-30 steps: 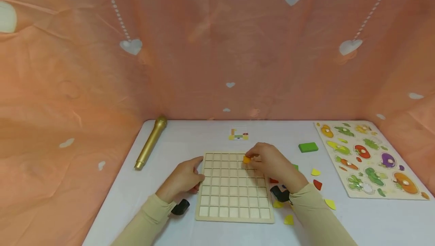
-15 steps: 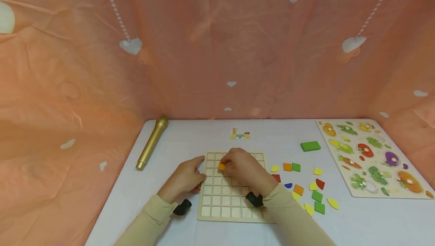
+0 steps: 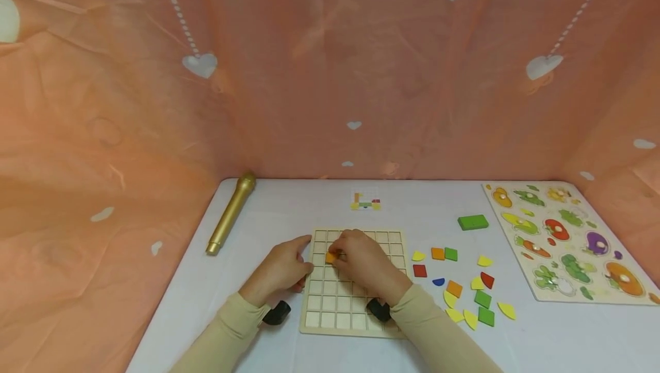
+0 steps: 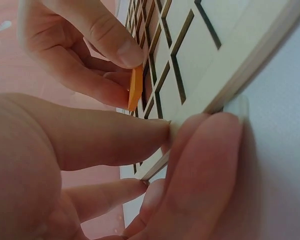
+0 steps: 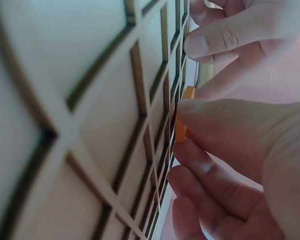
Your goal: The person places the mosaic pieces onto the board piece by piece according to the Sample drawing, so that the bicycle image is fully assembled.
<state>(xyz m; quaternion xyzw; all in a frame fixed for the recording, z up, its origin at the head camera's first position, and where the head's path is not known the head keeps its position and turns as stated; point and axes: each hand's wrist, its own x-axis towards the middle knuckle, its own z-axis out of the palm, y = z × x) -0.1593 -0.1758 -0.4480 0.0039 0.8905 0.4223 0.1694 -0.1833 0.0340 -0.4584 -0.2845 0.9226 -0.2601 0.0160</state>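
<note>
A pale wooden grid board [image 3: 330,320] with square recesses lies on the table in front of the person. At its left edge, the left hand [image 3: 278,267] holds the rim, its thumb over the edge and curled fingers against the side, as the left wrist view shows. Between thumb and fingertips the right hand [image 3: 363,261] pinches an orange square tile [image 5: 181,127]. That tile [image 4: 135,89] stands tilted on edge close over the recesses in the upper left part of the board, seen nearly edge-on in both wrist views.
Loose tiles such as a red square [image 3: 420,270], a blue half-circle [image 3: 438,282] and several yellow quarter-circles lie right of the board. Around it are a green block [image 3: 472,222], vegetable puzzle [image 3: 546,258], small pattern card [image 3: 365,199] and gold microphone [image 3: 231,212].
The right hand has carried the orange tile left across the board, from its upper right to its upper left. The left hand stays at the board's left edge.
</note>
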